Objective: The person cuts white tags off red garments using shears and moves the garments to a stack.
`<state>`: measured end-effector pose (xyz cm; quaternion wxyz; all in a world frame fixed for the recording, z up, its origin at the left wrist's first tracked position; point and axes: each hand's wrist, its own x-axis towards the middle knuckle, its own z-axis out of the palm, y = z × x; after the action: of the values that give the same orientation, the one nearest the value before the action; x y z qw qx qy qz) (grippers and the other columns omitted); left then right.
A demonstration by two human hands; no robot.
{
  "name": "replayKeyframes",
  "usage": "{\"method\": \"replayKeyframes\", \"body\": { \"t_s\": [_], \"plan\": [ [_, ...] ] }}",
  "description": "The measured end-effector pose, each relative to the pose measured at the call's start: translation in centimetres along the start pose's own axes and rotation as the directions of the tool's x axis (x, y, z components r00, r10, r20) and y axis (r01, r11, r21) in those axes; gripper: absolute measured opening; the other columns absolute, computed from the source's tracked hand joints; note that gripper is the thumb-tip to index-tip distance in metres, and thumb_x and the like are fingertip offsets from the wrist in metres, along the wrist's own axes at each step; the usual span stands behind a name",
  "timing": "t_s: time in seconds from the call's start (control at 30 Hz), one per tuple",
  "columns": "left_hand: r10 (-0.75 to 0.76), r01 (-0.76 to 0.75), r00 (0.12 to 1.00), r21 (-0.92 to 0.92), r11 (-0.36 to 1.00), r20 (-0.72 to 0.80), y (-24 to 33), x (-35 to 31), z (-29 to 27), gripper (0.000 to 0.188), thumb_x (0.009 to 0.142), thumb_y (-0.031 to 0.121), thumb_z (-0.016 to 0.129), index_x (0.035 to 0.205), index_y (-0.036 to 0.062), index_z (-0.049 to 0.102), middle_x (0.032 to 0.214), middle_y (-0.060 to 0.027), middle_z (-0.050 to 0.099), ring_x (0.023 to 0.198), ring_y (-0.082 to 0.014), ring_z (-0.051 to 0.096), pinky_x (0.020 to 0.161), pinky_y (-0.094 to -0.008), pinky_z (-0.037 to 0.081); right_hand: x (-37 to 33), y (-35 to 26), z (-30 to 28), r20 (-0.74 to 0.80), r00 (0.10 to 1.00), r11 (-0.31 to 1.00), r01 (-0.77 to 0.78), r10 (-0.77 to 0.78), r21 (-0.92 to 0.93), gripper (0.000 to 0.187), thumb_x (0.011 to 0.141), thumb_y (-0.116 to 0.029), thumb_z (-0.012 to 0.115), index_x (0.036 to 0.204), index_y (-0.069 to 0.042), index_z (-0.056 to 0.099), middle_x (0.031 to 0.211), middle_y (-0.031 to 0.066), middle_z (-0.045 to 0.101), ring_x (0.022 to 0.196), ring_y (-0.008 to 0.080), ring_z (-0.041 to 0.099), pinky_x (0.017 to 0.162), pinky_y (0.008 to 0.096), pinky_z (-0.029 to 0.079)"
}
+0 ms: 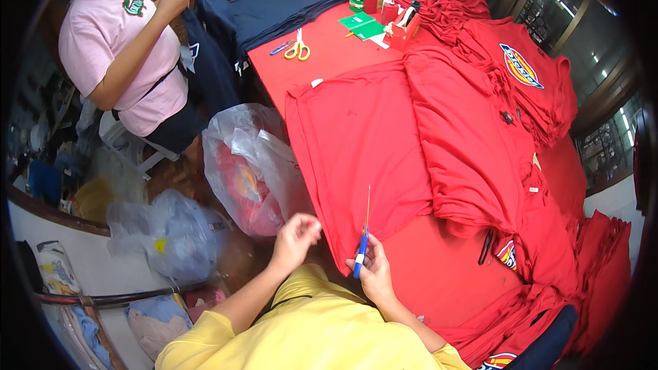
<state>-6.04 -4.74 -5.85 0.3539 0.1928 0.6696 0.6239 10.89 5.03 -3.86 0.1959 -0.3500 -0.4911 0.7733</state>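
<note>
In my right hand [374, 268] is a slim blue-handled tool [361, 257] with a long, thin metal tip pointing away from me. It is held upright over the near edge of a red shirt [363, 144] spread on the table. My left hand [296, 238] is raised just left of the table edge, its fingers curled and thumb and fingertips pinched together. Whatever is between those fingertips, if anything, is too small to make out. To the right of the spread shirt lies a folded red shirt [462, 144].
Red shirt stacks [524, 75] line the table's right side; dark shirts [274, 3] lie at the far end. Yellow-handled scissors [297, 46], a green booklet [362, 25] and a red holder [403, 33] sit farther back. Left are a plastic bag [250, 164] and a person in pink [130, 55].
</note>
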Motion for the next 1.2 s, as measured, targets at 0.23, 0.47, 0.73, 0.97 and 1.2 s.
{"method": "replayKeyframes", "body": {
  "t_s": [0.23, 0.47, 0.73, 0.97, 1.2],
  "plan": [
    [-0.198, 0.199, 0.979, -0.014, 0.98, 0.051, -0.6, 10.4, -0.7, 0.029, 0.099, 0.021, 0.046, 0.109, -0.0042, 0.055, 0.093, -0.0132, 0.063, 0.078, -0.0193, 0.065, 0.07, -0.0299, 0.055, -2.2, 0.1, -3.7, -0.026, 0.999, 0.899, -0.046, 0.038, -0.435, 0.063, 0.081, 0.009, 0.059, 0.137, -0.002, 0.034, 0.099, 0.0069, 0.05, 0.084, 0.0128, 0.058, 0.076, 0.0267, 0.052],
    [-0.305, 0.325, 0.944, -0.194, 0.926, 0.126, 0.1, 10.1, -1.1, 0.025, 0.097, 0.02, 0.051, 0.108, -0.002, 0.05, 0.093, -0.0156, 0.062, 0.083, -0.0235, 0.065, 0.075, -0.0339, 0.056, -2.4, -3.1, -5.4, -0.088, 0.996, 0.762, -0.057, 0.001, -0.645, 0.054, 0.082, 0.002, 0.057, 0.134, -0.001, 0.044, 0.091, 0.0131, 0.06, 0.083, 0.0212, 0.064, 0.075, 0.0318, 0.052],
    [-0.355, 0.413, 0.902, -0.251, 0.875, 0.246, 0.7, 9.9, -1.1, 0.022, 0.096, 0.02, 0.054, 0.106, 0.0007, 0.051, 0.095, -0.0137, 0.064, 0.083, -0.0227, 0.067, 0.071, -0.0304, 0.055, 1.4, -4.3, -2.5, -0.032, 0.99, 0.857, 0.102, -0.137, -0.505, 0.056, 0.081, -0.003, 0.059, 0.134, 0.001, 0.042, 0.1, 0.0168, 0.059, 0.088, 0.0259, 0.063, 0.077, 0.0345, 0.05],
    [-0.316, 0.407, 0.904, -0.355, 0.842, 0.287, 0.5, 12.8, -0.5, 0.019, 0.093, 0.022, 0.06, 0.103, 0.0064, 0.056, 0.098, -0.0067, 0.062, 0.084, -0.0175, 0.06, 0.077, -0.0312, 0.05, 2.8, -5.9, 0.5, 0.113, 0.981, 0.674, 0.191, -0.158, -0.713, 0.059, 0.081, -0.009, 0.061, 0.135, 0.001, 0.041, 0.102, 0.0225, 0.057, 0.094, 0.0357, 0.06, 0.084, 0.0395, 0.047],
    [-0.29, 0.371, 0.928, -0.523, 0.768, 0.233, 4.3, 15.2, 0.2, 0.003, 0.093, 0.01, 0.056, 0.095, 0.0119, 0.055, 0.1, -0.0036, 0.065, 0.089, -0.0149, 0.064, 0.079, -0.0313, 0.049, 4.9, -5.2, 0.2, 0.034, 0.986, 0.694, 0.138, -0.161, -0.707, 0.059, 0.084, -0.018, 0.067, 0.135, 0.001, 0.043, 0.099, 0.0177, 0.063, 0.087, 0.0231, 0.066, 0.076, 0.0344, 0.052]
  ]
}}
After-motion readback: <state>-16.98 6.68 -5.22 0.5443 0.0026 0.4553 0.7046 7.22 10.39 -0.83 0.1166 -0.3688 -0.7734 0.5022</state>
